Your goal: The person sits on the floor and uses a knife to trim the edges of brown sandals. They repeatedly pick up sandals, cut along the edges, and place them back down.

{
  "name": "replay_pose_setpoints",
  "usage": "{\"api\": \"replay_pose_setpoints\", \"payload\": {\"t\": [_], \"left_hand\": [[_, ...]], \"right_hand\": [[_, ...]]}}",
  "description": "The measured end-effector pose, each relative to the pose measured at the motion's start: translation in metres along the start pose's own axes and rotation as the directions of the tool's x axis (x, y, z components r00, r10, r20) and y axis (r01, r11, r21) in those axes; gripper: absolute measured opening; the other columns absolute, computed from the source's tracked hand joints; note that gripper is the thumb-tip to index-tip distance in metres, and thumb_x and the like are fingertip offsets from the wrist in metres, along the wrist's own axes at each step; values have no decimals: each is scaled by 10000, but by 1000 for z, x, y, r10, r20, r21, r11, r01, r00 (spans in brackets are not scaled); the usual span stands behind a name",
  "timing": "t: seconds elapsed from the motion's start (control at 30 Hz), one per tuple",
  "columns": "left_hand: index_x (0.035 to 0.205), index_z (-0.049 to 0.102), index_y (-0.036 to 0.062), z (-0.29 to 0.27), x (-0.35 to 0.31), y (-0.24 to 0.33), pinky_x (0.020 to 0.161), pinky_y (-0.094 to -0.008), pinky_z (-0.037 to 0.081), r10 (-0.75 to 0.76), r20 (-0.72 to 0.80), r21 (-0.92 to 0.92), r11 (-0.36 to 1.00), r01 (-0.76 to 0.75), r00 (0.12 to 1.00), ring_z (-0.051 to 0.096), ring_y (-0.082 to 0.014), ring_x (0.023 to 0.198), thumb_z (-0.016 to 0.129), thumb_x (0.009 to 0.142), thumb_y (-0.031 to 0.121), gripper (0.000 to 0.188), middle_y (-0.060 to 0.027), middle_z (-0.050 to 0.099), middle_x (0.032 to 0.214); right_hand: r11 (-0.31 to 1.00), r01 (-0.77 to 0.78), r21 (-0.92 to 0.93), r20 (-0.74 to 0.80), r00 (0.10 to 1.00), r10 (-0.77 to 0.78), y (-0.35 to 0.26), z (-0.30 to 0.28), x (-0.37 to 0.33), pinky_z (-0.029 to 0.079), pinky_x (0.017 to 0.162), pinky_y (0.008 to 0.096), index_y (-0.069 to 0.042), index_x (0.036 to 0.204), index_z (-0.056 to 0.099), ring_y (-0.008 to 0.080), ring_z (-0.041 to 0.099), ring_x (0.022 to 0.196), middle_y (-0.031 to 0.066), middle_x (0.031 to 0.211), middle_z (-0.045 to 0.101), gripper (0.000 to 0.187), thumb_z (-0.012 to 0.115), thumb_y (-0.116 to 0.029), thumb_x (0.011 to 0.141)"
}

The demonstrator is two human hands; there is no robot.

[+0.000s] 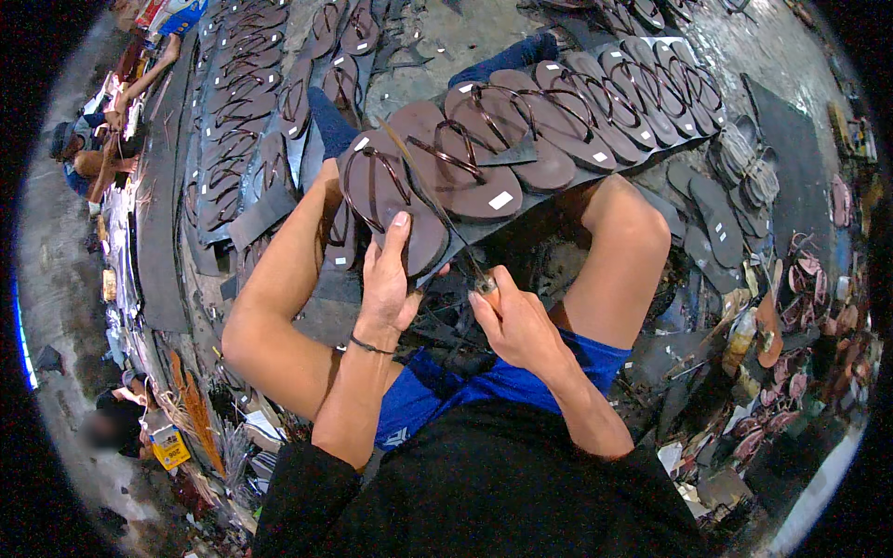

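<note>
Fingers [395, 244] on brown sandal [391, 200] | right hand [516, 321] grips knife [437, 209]

Dim overall, with a cool bluish cast and the strongest light falling from above onto the forearms and the row of brown sandals [558, 121], glossy there with soft glare on soles and straps. Deep shadow between the knees and over the black shirt [484, 493] at the lower edge, detail lost. Heavily bent at the rim by the fisheye, black corners all round, smeared and soft toward the edges, sharper in the middle.
</note>
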State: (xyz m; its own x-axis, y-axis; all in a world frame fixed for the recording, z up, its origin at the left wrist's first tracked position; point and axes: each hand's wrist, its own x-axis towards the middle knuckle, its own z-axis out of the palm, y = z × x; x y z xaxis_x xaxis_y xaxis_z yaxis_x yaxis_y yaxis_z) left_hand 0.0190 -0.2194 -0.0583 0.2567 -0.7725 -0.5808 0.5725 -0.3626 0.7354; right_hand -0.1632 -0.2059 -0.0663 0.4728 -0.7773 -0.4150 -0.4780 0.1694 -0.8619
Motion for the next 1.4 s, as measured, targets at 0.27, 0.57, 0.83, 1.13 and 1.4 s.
{"api": "replay_pose_setpoints", "payload": {"t": [0.27,0.57,0.83,1.13,1.4], "left_hand": [[1046,598,71,7,-12,-19,612,-265,542,-71,15,-239,968,73,997,652,-154,744,531,949,360,312,-49,671,911],[1016,629,71,3,-12,-9,565,-248,564,-154,35,-393,906,155,988,666,-157,701,576,926,353,300,-55,688,882],[1050,600,51,-3,-22,-2,608,-286,552,-144,65,-345,925,157,987,659,-190,726,546,938,336,310,-73,669,883],[1260,432,-30,-69,-106,27,792,-443,561,134,34,-318,941,-117,990,643,-280,931,607,855,136,471,-196,576,1168],[1081,541,36,-87,-154,-18,607,-300,523,179,-270,-292,921,-258,946,622,-167,637,498,966,386,371,-70,632,813]], "right_hand": [[976,-88,-202,-196,979,47,0,30,27,501,670,511,7,1076,467,458,619,782,262,842,641,294,566,-177,870],[992,125,-27,-138,982,-127,75,53,102,489,823,457,-83,1176,535,392,564,1038,217,1143,581,438,637,-151,756],[998,-68,-10,-56,996,68,7,33,142,463,652,385,-79,1249,458,274,537,771,147,945,566,392,507,-231,891],[939,211,272,-45,977,-206,-76,51,79,441,609,246,-85,1375,382,98,516,697,67,886,592,385,366,-226,1017],[966,257,19,197,946,-256,-44,9,-101,484,613,290,-55,1089,664,171,603,673,108,845,650,263,670,-122,834]]}}
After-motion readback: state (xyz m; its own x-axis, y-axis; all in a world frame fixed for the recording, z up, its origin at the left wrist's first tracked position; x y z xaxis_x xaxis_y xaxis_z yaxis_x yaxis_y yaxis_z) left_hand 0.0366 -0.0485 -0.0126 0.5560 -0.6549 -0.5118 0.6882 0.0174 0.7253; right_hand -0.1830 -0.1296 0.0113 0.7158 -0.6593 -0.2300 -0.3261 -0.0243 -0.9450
